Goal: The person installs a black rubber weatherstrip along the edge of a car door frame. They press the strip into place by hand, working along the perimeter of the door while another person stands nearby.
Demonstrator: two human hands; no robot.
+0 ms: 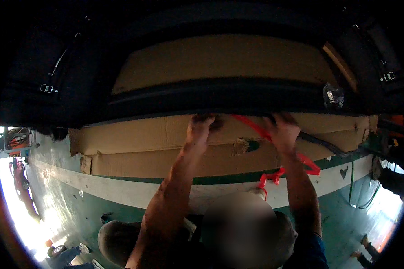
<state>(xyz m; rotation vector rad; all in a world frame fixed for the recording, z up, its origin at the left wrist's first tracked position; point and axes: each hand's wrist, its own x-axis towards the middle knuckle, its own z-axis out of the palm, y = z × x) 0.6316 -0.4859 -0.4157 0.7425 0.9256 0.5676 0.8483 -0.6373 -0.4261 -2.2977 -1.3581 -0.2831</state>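
Note:
Along the lower edge of a black panel (211, 96), both my arms reach up and forward. My left hand (201, 127) is at this edge, its fingers curled in shadow around something I cannot make out. Further right, my right hand (283, 129) is closed at the same edge, around a black strip (323, 143) that trails off to the right. A thin red strip (251, 125) runs from the edge to my right hand. More of the red strip hangs in loose folds beside and below my right forearm.
Brown cardboard (139, 150) with a ragged hole lies below the edge, over a green floor with a white band (125, 190). A clear plastic bag (333, 96) sits on the panel's right. Buckled straps (48, 88) hang at the sides. Another person's legs (72, 259) show lower left.

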